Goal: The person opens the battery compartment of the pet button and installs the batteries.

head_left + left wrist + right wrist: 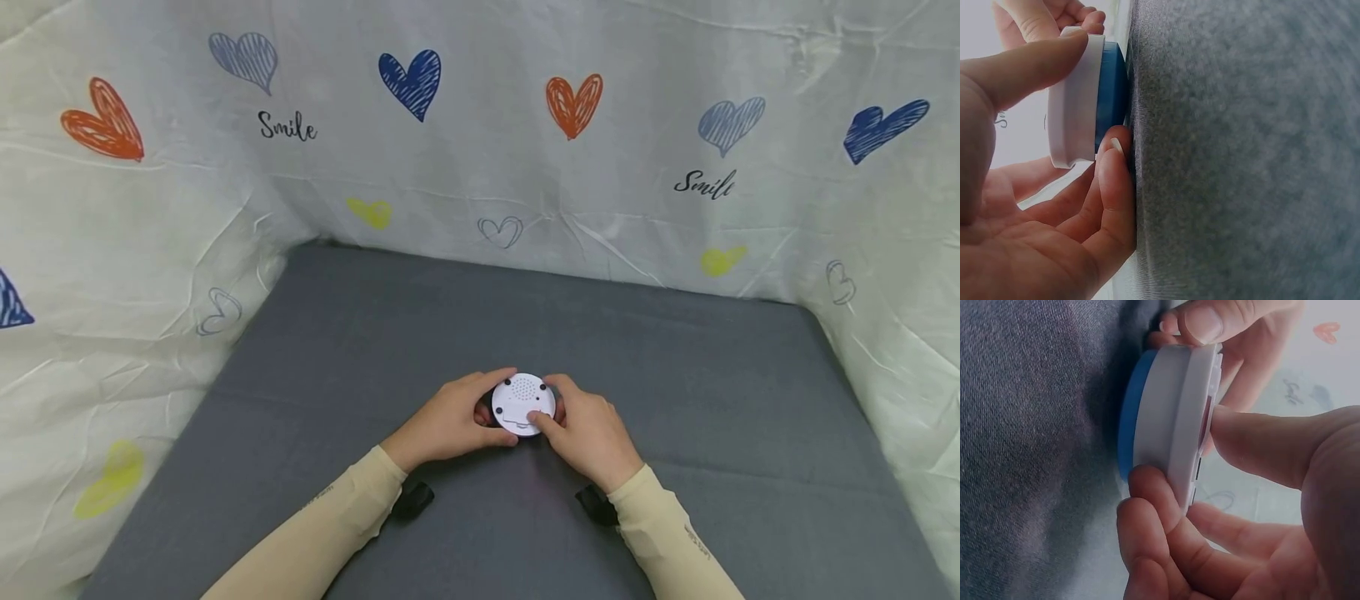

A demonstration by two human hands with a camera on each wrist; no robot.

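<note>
A round white device with a blue dome (1110, 94) lies underside up, its dome facing the grey cloth. On its white underside (522, 388) are a patch of small holes, dark round feet and a battery cover (514, 416). My left hand (450, 421) grips the left side, thumb on the near rim and fingers around the edge. From the right, my right hand (596, 437) holds it, the thumb pressing on the cover and curled fingers (1154, 494) against the side. In the right wrist view the cover looks slightly raised, with a reddish-dark gap beneath it.
Grey cloth (360, 333) covers the table under both hands. White sheeting (480, 167) printed with hearts and "Smile" hangs behind and at both sides. Black wrist devices (413, 502) sit below each wrist, close to the cloth.
</note>
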